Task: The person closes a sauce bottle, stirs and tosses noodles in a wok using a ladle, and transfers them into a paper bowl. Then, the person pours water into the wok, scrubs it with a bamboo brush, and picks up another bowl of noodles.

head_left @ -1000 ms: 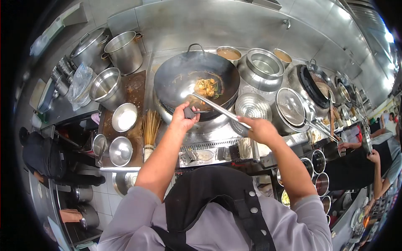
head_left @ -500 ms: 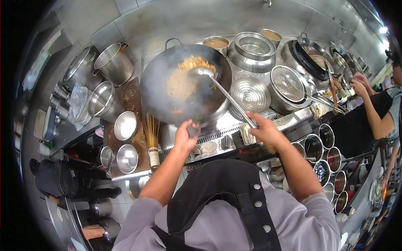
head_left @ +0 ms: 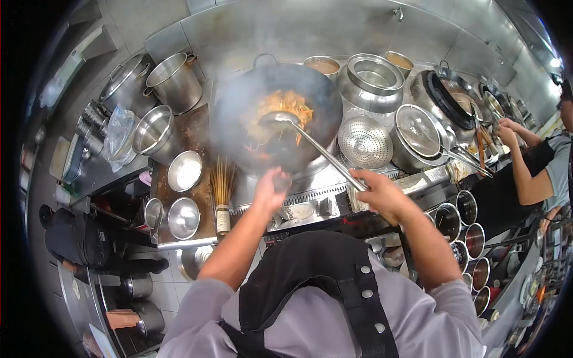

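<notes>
A large dark wok [head_left: 325,98] sits on the burner, steam hiding much of its left side. Noodles with orange shreds [head_left: 288,102] lie in the wok. My right hand [head_left: 382,194] is closed around the long handle of a metal ladle [head_left: 325,154], its bowl tipped over the noodles. At the near rim of the wok is my left hand [head_left: 272,190], fingers curled at the wok's near handle; haze blurs the fingertips and the handle. A perforated strainer [head_left: 365,142] rests just right of the wok.
Left of the wok are a bamboo brush [head_left: 221,197], steel bowls [head_left: 184,218] and tall pots [head_left: 174,83]. Lidded and open pots [head_left: 370,80] line the back. A mesh skimmer [head_left: 418,131] lies on a pot to the right. A co-worker's arm [head_left: 525,164] is at the far right.
The ladle bowl has come lower and nearer in the wok, and the noodles appear shifted and more mixed. Steam has thickened on the left. The whole view has swung slightly.
</notes>
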Motion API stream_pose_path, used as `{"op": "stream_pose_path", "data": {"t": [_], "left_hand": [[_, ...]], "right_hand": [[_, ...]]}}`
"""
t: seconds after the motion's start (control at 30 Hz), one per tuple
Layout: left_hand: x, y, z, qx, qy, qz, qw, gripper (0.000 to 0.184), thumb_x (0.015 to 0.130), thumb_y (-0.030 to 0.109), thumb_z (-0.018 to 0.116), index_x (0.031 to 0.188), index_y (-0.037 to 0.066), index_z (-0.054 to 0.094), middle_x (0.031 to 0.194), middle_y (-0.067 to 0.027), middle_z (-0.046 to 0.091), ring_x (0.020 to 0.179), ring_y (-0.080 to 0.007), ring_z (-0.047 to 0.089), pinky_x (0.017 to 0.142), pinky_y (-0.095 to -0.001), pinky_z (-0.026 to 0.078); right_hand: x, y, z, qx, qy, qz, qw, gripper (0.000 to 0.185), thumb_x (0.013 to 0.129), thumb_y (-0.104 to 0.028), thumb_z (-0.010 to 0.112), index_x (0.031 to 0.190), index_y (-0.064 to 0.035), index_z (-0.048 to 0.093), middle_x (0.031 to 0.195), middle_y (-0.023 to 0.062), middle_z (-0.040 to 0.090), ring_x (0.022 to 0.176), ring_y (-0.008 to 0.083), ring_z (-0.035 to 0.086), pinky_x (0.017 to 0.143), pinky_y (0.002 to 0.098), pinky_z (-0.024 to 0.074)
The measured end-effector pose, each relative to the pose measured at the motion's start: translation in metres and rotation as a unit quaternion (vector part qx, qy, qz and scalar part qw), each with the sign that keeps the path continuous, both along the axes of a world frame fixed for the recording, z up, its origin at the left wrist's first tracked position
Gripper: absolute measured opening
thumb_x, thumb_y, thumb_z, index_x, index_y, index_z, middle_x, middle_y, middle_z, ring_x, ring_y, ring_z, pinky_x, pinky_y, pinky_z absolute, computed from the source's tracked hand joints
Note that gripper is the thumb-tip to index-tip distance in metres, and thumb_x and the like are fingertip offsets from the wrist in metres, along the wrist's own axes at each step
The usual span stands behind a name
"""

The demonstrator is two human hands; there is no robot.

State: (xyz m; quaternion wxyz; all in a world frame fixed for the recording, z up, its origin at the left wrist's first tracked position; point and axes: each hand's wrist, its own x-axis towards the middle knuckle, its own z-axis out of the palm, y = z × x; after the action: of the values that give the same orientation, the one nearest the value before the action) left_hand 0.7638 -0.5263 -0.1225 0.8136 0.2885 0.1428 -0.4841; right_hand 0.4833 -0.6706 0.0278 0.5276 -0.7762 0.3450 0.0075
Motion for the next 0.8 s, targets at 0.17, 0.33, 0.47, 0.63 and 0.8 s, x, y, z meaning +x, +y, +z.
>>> {"op": "stream_pose_path", "data": {"t": [0.17, 0.33, 0.47, 0.63, 0.8], "left_hand": [[-0.055, 0.079, 0.027, 0.060, -0.009, -0.005, 0.998, 0.012, 0.087, -0.001, 0.062, 0.094, 0.006, 0.056, 0.083, -0.0065, 0.055, 0.065, -0.0175, 0.055, 0.075, -0.0376, 0.056], [0.004, 0.004, 0.066, 0.034, 0.021, -0.007, 0.999, 0.010, 0.090, 0.006, 0.065, 0.091, 0.006, 0.055, 0.078, -0.0070, 0.054, 0.080, -0.0197, 0.056, 0.074, -0.0394, 0.056], [0.022, -0.016, 0.003, -0.003, -0.023, -0.018, 1.000, 0.009, 0.092, 0.008, 0.064, 0.090, 0.006, 0.055, 0.076, -0.0069, 0.054, 0.079, -0.0198, 0.056, 0.075, -0.0391, 0.056], [-0.047, 0.078, 0.007, 0.036, -0.004, -0.048, 0.998, 0.009, 0.085, -0.001, 0.061, 0.088, 0.004, 0.055, 0.084, -0.0077, 0.054, 0.069, -0.0202, 0.054, 0.077, -0.0379, 0.055], [0.006, 0.016, 0.062, 0.024, 0.036, -0.003, 0.999, 0.012, 0.088, 0.005, 0.066, 0.094, 0.007, 0.056, 0.083, -0.0088, 0.057, 0.078, -0.0194, 0.056, 0.076, -0.0381, 0.055]], "right_hand": [[-0.017, 0.016, 0.014, -0.056, -0.030, 0.024, 0.998, 0.064, 0.088, -0.002, 0.068, 0.149, -0.0126, 0.051, 0.074, 0.0014, 0.058, 0.057, 0.0107, 0.050, 0.053, 0.0278, 0.0446], [-0.048, 0.014, 0.055, 0.106, 0.025, -0.015, 0.994, 0.065, 0.087, 0.002, 0.067, 0.148, -0.0114, 0.052, 0.074, 0.0005, 0.057, 0.056, 0.0082, 0.049, 0.052, 0.0256, 0.0414], [0.001, 0.012, 0.027, -0.019, 0.060, -0.006, 0.998, 0.062, 0.088, -0.002, 0.067, 0.147, -0.0095, 0.052, 0.073, 0.0019, 0.056, 0.056, 0.0097, 0.049, 0.052, 0.0286, 0.0424], [0.001, 0.013, 0.005, -0.095, -0.033, 0.034, 0.994, 0.066, 0.087, -0.001, 0.068, 0.149, -0.0151, 0.052, 0.074, 0.0010, 0.056, 0.057, 0.0092, 0.049, 0.051, 0.0275, 0.0422], [-0.038, 0.012, 0.057, 0.054, 0.026, 0.002, 0.998, 0.064, 0.087, -0.006, 0.068, 0.148, -0.0160, 0.052, 0.071, 0.0037, 0.056, 0.056, 0.0128, 0.052, 0.054, 0.0307, 0.0456]]}}
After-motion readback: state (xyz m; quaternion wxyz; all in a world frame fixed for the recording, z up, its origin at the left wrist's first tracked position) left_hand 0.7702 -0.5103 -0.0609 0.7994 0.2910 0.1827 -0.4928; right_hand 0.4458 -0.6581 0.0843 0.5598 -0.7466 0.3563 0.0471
